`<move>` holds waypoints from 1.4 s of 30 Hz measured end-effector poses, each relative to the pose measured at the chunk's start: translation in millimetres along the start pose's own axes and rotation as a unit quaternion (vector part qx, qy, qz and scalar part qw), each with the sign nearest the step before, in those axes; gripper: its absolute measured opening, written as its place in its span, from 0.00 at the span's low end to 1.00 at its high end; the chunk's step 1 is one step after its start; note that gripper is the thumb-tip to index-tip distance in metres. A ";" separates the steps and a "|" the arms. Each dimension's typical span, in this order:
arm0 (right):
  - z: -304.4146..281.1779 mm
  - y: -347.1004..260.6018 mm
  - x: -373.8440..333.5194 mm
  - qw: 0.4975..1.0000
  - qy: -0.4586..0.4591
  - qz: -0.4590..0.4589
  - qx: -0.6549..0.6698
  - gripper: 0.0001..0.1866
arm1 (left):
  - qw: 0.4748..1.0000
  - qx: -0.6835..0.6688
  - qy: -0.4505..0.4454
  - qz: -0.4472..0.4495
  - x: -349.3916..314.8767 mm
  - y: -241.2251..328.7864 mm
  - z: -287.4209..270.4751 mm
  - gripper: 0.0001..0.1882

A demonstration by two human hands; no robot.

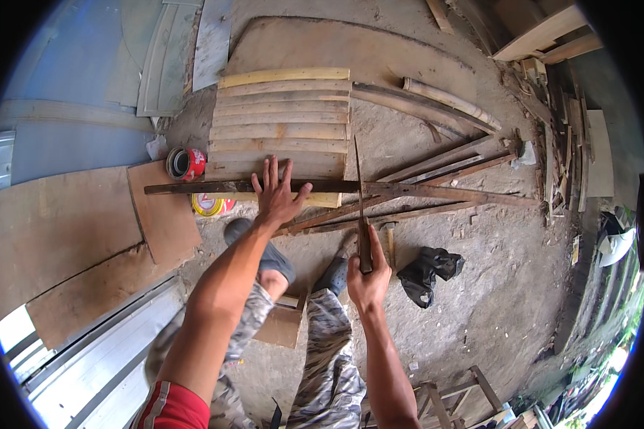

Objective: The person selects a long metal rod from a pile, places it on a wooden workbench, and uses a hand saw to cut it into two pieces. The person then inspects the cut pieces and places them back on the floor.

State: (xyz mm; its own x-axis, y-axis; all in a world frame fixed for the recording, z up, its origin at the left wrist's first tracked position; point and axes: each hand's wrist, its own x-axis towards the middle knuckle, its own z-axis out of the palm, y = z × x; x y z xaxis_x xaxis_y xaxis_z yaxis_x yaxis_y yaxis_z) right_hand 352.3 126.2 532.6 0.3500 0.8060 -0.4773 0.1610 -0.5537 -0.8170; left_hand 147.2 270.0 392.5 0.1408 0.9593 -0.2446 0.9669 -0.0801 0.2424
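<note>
My left hand [277,196] lies with fingers spread over a long dark wooden board [215,187], pressing on it from above. The board runs crosswise over a slatted panel of pale wood strips [283,118]. In my right hand [369,282] is the handle of a handsaw [360,193], my fingers wrapped round it. The saw's blade is seen nearly edge-on and points away from me. It crosses the board just right of the slatted panel; I cannot tell how deep it sits in the wood.
Under the board's left part stand a red open can [186,164] and a yellow-lidded can [209,205]. Several loose timber strips [436,161] lie to the right. A hammer [391,239] and a black plastic bag [429,275] are on the ground near my right hand. Plywood sheets [64,236] lean at left.
</note>
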 end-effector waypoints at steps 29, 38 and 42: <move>28.2 17.1 -8.0 0.995 0.054 -0.083 -0.010 0.36 | 0.566 -0.677 0.014 -0.471 -0.4 -138.7 14.0 0.61; 21.1 21.8 2.9 0.992 0.044 -0.101 -0.058 0.35 | 0.541 -0.693 0.026 -0.476 -40.3 -130.8 18.9 0.62; 25.3 21.5 0.7 0.985 0.069 -0.139 -0.075 0.35 | 0.636 -0.464 0.110 -0.607 -35.9 -129.5 13.9 0.66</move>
State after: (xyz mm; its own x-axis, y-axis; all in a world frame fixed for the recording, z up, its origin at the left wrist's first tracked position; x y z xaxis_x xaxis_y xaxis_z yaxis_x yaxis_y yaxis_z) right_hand 332.7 120.2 506.5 0.3938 0.9004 -0.1849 0.3987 -0.3486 -0.8482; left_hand 19.9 242.1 356.8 -0.7215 0.1847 -0.6673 -0.2213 0.8517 0.4749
